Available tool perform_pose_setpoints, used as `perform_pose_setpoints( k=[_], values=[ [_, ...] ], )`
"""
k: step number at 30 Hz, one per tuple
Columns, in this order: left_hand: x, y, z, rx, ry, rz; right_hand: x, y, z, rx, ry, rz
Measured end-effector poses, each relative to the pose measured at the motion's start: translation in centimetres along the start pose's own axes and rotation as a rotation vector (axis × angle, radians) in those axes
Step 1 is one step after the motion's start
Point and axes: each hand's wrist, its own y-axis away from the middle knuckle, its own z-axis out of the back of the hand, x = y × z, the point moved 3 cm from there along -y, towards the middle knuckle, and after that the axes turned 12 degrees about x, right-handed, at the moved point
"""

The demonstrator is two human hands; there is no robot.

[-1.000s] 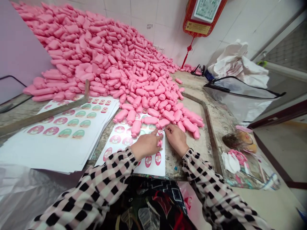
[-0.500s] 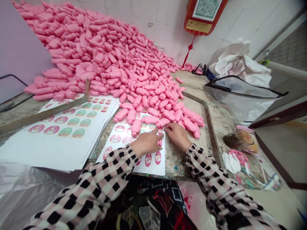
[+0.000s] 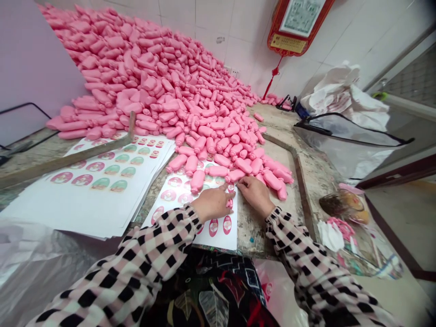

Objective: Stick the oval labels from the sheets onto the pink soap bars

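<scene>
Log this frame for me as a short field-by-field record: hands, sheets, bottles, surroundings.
Left hand: the left hand is over the label sheet; something pink shows between its fingers, too small to identify
Right hand: the right hand, fingertips bunched at the sheet's right edge; grip unclear
Bottles: big heap of pink bottles behind, some lying on the sheet's far end
Left side: stack of printed sheets, wooden strip across it
Right side: clear bag with black trim
Wall: red hanging

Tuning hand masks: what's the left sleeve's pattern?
Left sleeve: black, white and pale-pink checks; head view.
</scene>
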Motion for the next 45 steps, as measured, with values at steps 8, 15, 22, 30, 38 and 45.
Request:
perform_pose_setpoints(
  k=[8,15,22,30,38,45],
  values=[
    [0.0,0.0,-0.2,-0.015,0.007,0.0,-0.3,-0.4,0.2,0.037,-0.003,0.051],
    [0.0,-0.1,-0.2,-0.02,0.007,0.001,-0.5,-0.5,0.1,0.035,-0.022,0.067],
    [0.1,0.1,-0.1,-0.023,0.01,-0.001,-0.5,-0.6,0.3,0.079,-0.075,0.131],
    [-0.1,0.2,0.0,-0.008,0.004,0.017,-0.9,-0.3,-1.4,0.017,-0.27,-0.02],
    [-0.2,0.4,0.3,-0.004,0.019,0.018,-0.6,-0.2,-2.5,-0.074,-0.309,-0.147],
    [-0.3,0.4,0.2,0.001,0.037,0.026,-0.2,-0.3,-2.1,-0.053,-0.267,-0.165]
  ],
)
